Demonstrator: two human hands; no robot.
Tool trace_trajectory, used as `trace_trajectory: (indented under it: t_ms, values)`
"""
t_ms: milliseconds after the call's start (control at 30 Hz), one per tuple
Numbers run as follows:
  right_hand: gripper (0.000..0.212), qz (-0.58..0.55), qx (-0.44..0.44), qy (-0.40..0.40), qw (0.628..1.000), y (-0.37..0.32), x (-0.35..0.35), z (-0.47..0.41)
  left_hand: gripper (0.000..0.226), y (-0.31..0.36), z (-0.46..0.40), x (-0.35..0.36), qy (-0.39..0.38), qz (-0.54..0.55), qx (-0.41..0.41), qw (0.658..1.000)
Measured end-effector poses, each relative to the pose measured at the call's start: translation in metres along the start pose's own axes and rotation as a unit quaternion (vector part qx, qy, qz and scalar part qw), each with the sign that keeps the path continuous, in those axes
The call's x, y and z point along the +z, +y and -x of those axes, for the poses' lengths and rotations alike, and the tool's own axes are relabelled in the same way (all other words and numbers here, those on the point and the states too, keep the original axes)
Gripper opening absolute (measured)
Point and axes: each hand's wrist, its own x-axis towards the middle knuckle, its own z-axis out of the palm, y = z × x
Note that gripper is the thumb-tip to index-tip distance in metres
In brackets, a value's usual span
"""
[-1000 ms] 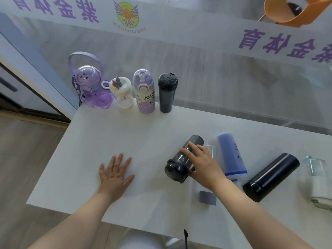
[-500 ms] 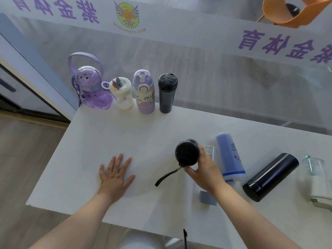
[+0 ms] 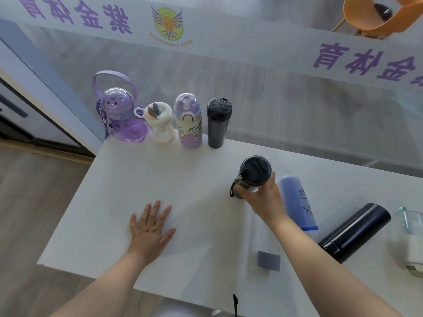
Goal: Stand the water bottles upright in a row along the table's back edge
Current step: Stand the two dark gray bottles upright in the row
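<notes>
Nearest, the left hand (image 3: 150, 229) lies flat on the white bench (image 3: 109, 213), fingers spread and holding nothing; it has not shifted across the earlier frames. A small grey block (image 3: 268, 260) sits by the right forearm. Further in, the right hand (image 3: 263, 197) wraps its fingers and thumb round the dark smoky bottle (image 3: 255, 171), held upright with the cap up and its strap hanging at the side. A second ago this bottle lay on its side under that hand; half a second ago it was tipped up near the bench's middle, and it is now closer to the back edge.

Beside it the blue bottle (image 3: 297, 202), the black flask (image 3: 353, 231) and a clear glass bottle (image 3: 412, 239) lie on their sides, waiting.

To finish this step well, I would carry the bottle to the gap just right of the dark grey tumbler (image 3: 217, 123), set its base down flat and level with the row (not nudging the tumbler), then let go only once it stands steady. Left of the tumbler the lilac bottle (image 3: 188, 123), cream bottle (image 3: 160, 123) and purple bear bottle (image 3: 122, 117) already stand upright.
</notes>
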Motion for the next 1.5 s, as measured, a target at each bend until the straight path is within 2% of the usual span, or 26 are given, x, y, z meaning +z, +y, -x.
trace_trajectory:
  t_ms: [200, 333, 500, 900, 1500]
  values:
    - [0.079, -0.031, -0.012, -0.032, 0.999, 0.010, 0.009, 0.005, 0.070, 0.000, 0.001, -0.001, -0.003, -0.001, -0.001, 1.000]
    - [0.061, -0.056, -0.006, -0.048, 0.997, 0.012, 0.007, 0.008, 0.076, 0.002, 0.002, -0.002, -0.002, 0.003, 0.002, 1.000]
    - [0.064, -0.039, -0.028, -0.008, 0.999, 0.012, 0.015, 0.007, 0.068, 0.002, 0.001, -0.002, -0.003, -0.002, -0.003, 1.000]
    - [0.063, -0.062, 0.014, 0.120, 0.991, -0.011, 0.042, -0.046, 0.066, 0.001, 0.001, -0.002, 0.000, 0.005, -0.005, 1.000]
    - [0.067, -0.067, 0.061, 0.169, 0.981, -0.049, 0.062, -0.129, 0.073, 0.005, 0.003, -0.007, 0.008, 0.031, 0.007, 0.999]
